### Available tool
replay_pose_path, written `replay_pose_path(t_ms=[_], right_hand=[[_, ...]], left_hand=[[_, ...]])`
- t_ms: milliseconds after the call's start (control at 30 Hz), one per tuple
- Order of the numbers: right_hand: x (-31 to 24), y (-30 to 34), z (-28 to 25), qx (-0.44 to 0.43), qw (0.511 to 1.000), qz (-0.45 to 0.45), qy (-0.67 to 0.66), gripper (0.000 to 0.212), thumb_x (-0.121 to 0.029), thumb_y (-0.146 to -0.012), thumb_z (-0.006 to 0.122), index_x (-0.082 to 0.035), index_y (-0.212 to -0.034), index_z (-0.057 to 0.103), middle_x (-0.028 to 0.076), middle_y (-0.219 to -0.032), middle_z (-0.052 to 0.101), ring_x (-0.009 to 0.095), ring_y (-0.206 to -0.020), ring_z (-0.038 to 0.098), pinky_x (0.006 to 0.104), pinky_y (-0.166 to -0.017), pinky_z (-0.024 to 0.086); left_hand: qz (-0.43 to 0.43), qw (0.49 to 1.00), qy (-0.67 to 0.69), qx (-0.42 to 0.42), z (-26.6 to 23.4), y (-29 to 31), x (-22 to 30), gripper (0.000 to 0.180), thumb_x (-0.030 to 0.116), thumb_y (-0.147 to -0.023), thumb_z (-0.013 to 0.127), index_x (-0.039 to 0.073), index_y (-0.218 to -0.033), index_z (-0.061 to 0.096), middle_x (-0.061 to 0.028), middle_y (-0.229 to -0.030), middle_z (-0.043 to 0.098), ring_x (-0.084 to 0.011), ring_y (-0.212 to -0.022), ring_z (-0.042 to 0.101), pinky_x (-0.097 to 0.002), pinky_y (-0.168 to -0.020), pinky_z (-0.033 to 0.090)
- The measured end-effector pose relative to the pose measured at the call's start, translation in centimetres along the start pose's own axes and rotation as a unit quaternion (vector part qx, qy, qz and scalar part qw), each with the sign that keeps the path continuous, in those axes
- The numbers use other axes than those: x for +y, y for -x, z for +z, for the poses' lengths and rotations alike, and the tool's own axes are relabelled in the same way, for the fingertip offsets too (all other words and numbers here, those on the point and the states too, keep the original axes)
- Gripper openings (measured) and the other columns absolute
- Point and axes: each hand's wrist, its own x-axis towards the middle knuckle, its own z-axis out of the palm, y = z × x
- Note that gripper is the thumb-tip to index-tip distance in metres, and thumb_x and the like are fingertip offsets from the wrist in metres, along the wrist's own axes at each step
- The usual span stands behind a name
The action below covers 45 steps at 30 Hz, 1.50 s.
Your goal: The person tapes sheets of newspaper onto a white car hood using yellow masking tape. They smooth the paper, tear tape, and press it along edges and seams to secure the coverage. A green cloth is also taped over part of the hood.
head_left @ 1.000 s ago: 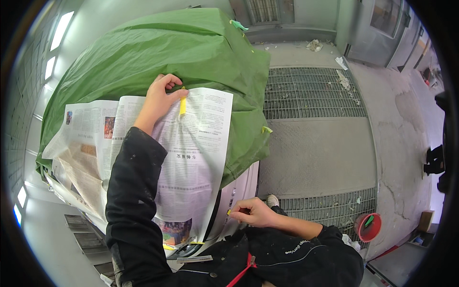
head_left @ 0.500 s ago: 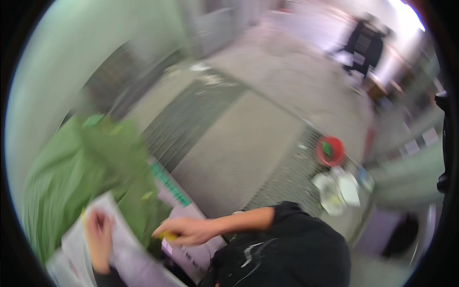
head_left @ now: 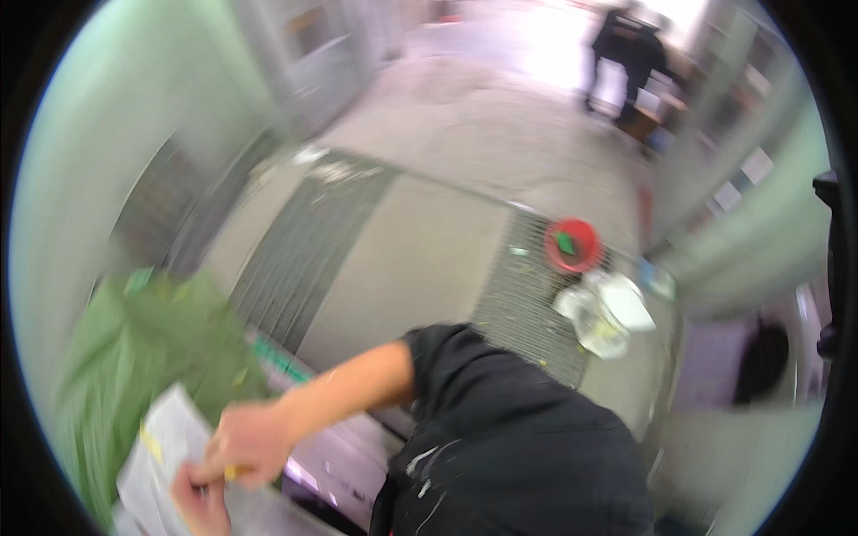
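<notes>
At the lower left, my right hand (head_left: 255, 438) is closed around a small yellow object (head_left: 232, 472), mostly covered by the fingers; its kind is unclear. Its fingertips meet my left hand (head_left: 204, 507), whose thumb and fingers are drawn together. Whatever the left fingers pinch, if anything, is hidden. Just under and beyond both hands lies a white sheet (head_left: 170, 420), partly over a large green sack (head_left: 152, 357). A short yellow strip (head_left: 150, 444) rests on the sheet.
A pale box-like surface (head_left: 344, 456) with green tape (head_left: 281, 359) is beside the sack. On the floor to the right stand a red bucket (head_left: 585, 234) and white plastic bags (head_left: 601, 335). A person in dark clothes (head_left: 630, 45) is far back.
My right hand has moved left with the yellow object and now meets the left hand. The left hand has moved down and away from the yellow strip. The view has shifted.
</notes>
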Motion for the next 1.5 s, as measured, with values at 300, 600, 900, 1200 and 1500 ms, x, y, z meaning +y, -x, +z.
replay_pose_path(t_ms=[300, 600, 900, 1200, 1500], right_hand=[[18.1, -9.9, -2.1, -0.124, 0.963, -0.193, 0.143, 0.014, -0.022, -0.09, 0.072, -0.013, -0.1, 0.076, 0.002, -0.08, 0.073, 0.021, -0.071, 0.071, 0.0346, -0.057, 0.056], [30.8, -18.0, 1.2, -0.232, 0.963, -0.062, 0.123, 0.017, -0.019, -0.088, 0.065, -0.006, -0.077, 0.065, 0.009, -0.075, 0.066, 0.033, -0.071, 0.067, 0.0448, -0.063, 0.054], [35.7, -11.4, 2.3, 0.094, 0.779, 0.498, -0.37, 0.015, -0.013, -0.1, 0.06, -0.004, -0.092, 0.07, 0.0, -0.081, 0.063, 0.013, -0.075, 0.063, 0.0315, -0.068, 0.053], [31.1, -17.6, -6.0, -0.011, 0.814, 0.14, -0.563, 0.052, 0.005, -0.09, 0.064, -0.008, -0.138, 0.048, 0.009, -0.118, 0.054, 0.016, -0.097, 0.057, 0.0319, -0.084, 0.053], [20.8, -34.1, 13.2, -0.251, 0.725, 0.159, -0.621, 0.031, -0.013, -0.102, 0.06, 0.002, -0.129, 0.059, 0.006, -0.097, 0.06, 0.011, -0.07, 0.056, 0.0221, -0.061, 0.047]], left_hand=[[-0.221, 0.875, -0.252, 0.35, -5.6, 1.4, -7.3, 0.038, 0.043, -0.095, 0.069, 0.006, -0.088, 0.071, -0.0178, -0.082, 0.072, -0.0398, -0.079, 0.069, -0.0458, -0.071, 0.054], [-0.404, 0.804, -0.334, 0.281, -4.0, -7.6, -11.8, 0.039, 0.041, -0.094, 0.07, 0.004, -0.105, 0.07, -0.0186, -0.104, 0.073, -0.0413, -0.097, 0.067, -0.0502, -0.082, 0.052], [-0.186, 0.911, -0.305, 0.204, 1.0, -9.5, -10.4, 0.083, 0.048, -0.096, 0.066, 0.002, -0.158, 0.036, -0.0188, -0.16, 0.042, -0.036, -0.149, 0.038, -0.0517, -0.124, 0.026], [-0.194, 0.881, -0.39, 0.185, -2.3, -10.9, -7.2, 0.069, 0.054, -0.092, 0.065, 0.002, -0.137, 0.057, -0.0164, -0.134, 0.061, -0.0346, -0.134, 0.052, -0.0512, -0.117, 0.035], [-0.216, 0.684, -0.33, 0.613, -5.9, 14.1, -8.4, 0.061, 0.041, -0.095, 0.067, 0.002, -0.14, 0.056, -0.0184, -0.135, 0.061, -0.0355, -0.131, 0.054, -0.046, -0.111, 0.043]])
